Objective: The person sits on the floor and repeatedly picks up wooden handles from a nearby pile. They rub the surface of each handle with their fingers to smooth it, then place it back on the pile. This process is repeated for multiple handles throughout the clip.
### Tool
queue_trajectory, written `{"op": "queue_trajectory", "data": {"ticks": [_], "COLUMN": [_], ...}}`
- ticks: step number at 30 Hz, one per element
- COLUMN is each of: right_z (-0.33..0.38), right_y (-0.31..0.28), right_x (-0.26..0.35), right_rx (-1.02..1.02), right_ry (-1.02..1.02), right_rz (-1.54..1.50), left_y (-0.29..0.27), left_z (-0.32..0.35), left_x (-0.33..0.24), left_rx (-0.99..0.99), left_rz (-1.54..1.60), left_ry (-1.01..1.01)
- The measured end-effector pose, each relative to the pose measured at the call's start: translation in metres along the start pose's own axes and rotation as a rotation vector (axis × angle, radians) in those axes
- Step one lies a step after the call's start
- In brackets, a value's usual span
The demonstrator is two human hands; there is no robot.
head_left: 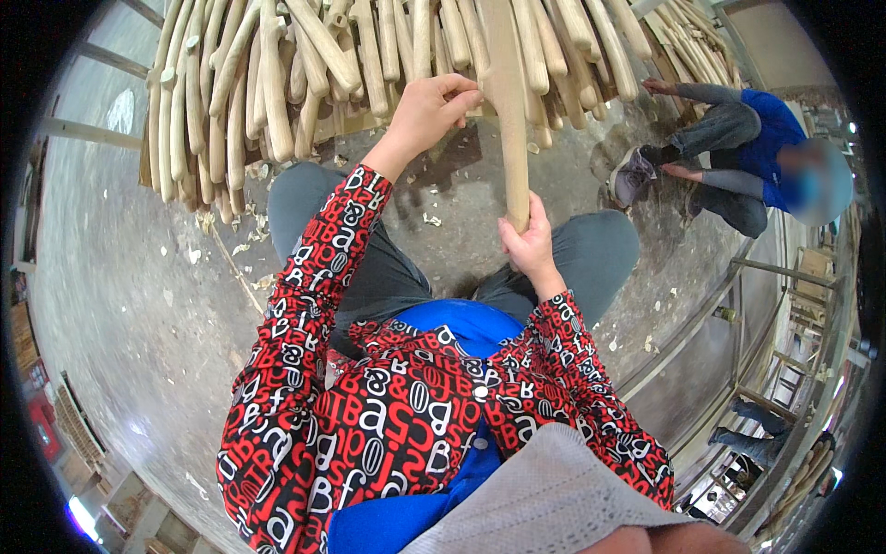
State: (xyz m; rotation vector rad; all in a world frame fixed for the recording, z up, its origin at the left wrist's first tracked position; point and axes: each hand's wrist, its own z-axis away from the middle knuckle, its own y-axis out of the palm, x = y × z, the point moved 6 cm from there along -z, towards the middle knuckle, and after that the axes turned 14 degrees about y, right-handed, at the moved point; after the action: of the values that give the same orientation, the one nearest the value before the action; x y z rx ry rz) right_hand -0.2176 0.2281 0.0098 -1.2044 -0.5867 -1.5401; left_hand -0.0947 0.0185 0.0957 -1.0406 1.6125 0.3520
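Observation:
A long, pale, peeled wooden stick (513,152) stands out in front of me, its near end toward my lap and its far end running past the top edge of the view. My right hand (532,245) is wrapped round the near end. Beside the stick's left side, farther up, my left hand (434,113) is closed in a pinch, with thumb and forefinger tips at the wood's edge. Whatever those fingertips hold, if anything, is too small to make out. Beyond both hands lies a big pile of similar wooden sticks (277,102), their ends toward me.
Pale shavings (431,220) are scattered over the grey concrete floor (198,305). A co-worker in a blue top (771,129) sits at the right, near more stacked sticks (688,42). Metal rails and racks (784,272) stand farther right, where another person's legs (752,434) show.

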Motion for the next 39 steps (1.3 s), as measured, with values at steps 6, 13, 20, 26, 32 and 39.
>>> {"op": "queue_trajectory", "data": {"ticks": [6, 13, 20, 26, 32, 39], "right_z": [0.003, 0.001, 0.002, 0.005, 0.007, 0.002], "right_y": [-0.004, -0.004, -0.004, 0.0, 0.004, 0.011], "right_x": [0.01, 0.005, 0.007, 0.017, 0.022, 0.003], "right_rx": [-0.083, -0.069, -0.096, -0.132, -0.142, 0.15], "right_ry": [-0.071, 0.013, -0.059, -0.131, -0.195, 0.068], "right_rz": [0.204, 0.186, 0.238, 0.279, 0.317, -0.095], "left_y": [-0.002, -0.001, -0.001, -0.002, -0.006, -0.007], "left_z": [0.003, 0.003, 0.003, 0.003, 0.005, 0.001], "left_x": [-0.002, -0.001, -0.003, 0.0, -0.003, -0.013], "left_rx": [-0.056, -0.072, -0.056, -0.099, -0.206, -0.178], "left_rz": [-0.093, 0.009, -0.07, -0.111, -0.219, -0.415], "left_ry": [0.068, 0.065, 0.078, 0.074, 0.166, 0.295]}}
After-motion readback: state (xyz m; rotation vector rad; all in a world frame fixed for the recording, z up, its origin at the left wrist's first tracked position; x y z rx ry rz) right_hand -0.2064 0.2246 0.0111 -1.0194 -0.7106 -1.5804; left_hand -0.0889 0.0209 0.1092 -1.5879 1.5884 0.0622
